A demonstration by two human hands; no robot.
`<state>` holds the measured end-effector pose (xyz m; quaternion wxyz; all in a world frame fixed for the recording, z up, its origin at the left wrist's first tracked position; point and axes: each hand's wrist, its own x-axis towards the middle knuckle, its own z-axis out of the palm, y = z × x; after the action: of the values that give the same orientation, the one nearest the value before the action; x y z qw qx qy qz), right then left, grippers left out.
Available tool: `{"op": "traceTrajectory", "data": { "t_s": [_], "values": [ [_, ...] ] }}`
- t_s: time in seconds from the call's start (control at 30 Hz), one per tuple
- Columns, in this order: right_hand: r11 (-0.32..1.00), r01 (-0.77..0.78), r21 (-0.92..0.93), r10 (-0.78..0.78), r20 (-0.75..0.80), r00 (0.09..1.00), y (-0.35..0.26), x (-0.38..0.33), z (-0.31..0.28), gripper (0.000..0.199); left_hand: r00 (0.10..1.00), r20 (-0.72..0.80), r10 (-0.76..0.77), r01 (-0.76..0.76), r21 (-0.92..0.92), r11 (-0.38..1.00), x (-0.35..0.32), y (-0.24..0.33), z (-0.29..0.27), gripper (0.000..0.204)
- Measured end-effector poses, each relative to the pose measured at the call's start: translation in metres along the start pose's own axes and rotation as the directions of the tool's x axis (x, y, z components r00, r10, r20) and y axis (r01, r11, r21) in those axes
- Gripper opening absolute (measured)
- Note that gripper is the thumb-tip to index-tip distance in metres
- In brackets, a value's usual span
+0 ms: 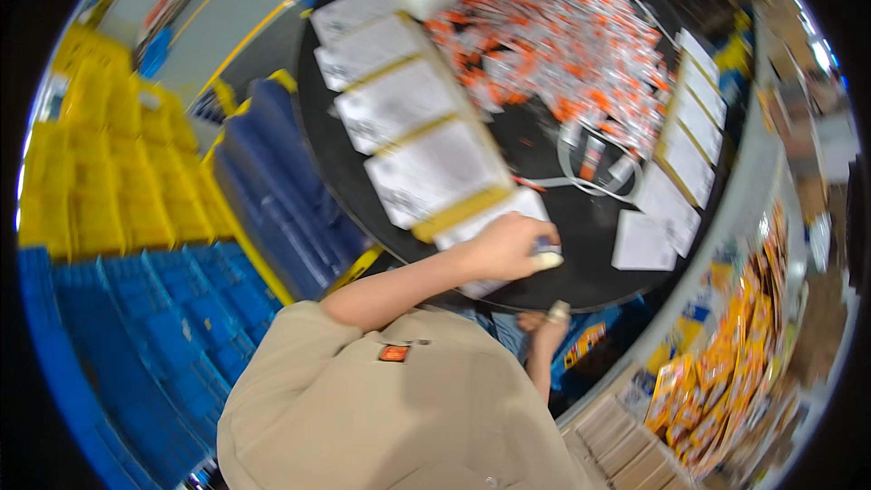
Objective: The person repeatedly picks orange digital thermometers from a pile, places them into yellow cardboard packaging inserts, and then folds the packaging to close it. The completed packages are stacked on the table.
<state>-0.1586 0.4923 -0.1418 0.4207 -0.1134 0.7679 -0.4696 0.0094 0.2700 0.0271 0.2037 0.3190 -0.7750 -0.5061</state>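
My left hand (508,247) reaches over the near edge of a round black table (581,265). Its fingers are curled around a small dark bluish thing that I cannot make out, and a cream cover sits on one fingertip. Beneath this hand lies a white printed sheet (529,207), the nearest in a row of white sheets (439,171) with tan cardboard edges. My right hand (544,334) hangs low, just off the table's near edge, with its fingers bent. A similar cream cover tops one of its digits; whether it holds anything is hidden.
A heap of small clear packets with orange parts (562,36) covers the table's far side, beside a looped white cable (564,150). More white sheets (687,163) line the right. Yellow crates (118,172), blue crates (172,327) and a dark blue bin (277,181) stand left; yellow-orange packages (726,363) lie right.
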Motion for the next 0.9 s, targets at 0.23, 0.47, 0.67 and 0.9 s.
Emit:
{"op": "traceTrajectory", "data": {
  "t_s": [0.23,0.47,0.67,0.9],
  "values": [
    [0.754,0.621,-0.214,-0.656,-0.203,0.727,-0.115,0.003,-0.015,0.033,0.879,0.276,-0.39,0.408,-0.011,0.913,-0.046,-0.009,0.005,0.042],
    [0.933,-0.019,-0.36,-0.246,-0.675,0.696,-0.138,0.176,-0.082,0.063,0.762,-0.418,-0.495,0.611,0.211,0.763,-0.08,-0.052,-0.028,0.076],
    [0.982,0.185,0.036,-0.121,-0.631,0.767,-0.081,0.132,-0.051,0.067,0.584,-0.627,-0.516,0.81,0.405,0.424,-0.076,-0.077,-0.11,0.119],
    [0.976,0.199,-0.085,-0.202,-0.686,0.699,-0.028,0.035,0.044,0.057,0.824,-0.406,-0.395,0.566,0.623,0.539,-0.059,-0.102,-0.195,0.091]
  ]
}}
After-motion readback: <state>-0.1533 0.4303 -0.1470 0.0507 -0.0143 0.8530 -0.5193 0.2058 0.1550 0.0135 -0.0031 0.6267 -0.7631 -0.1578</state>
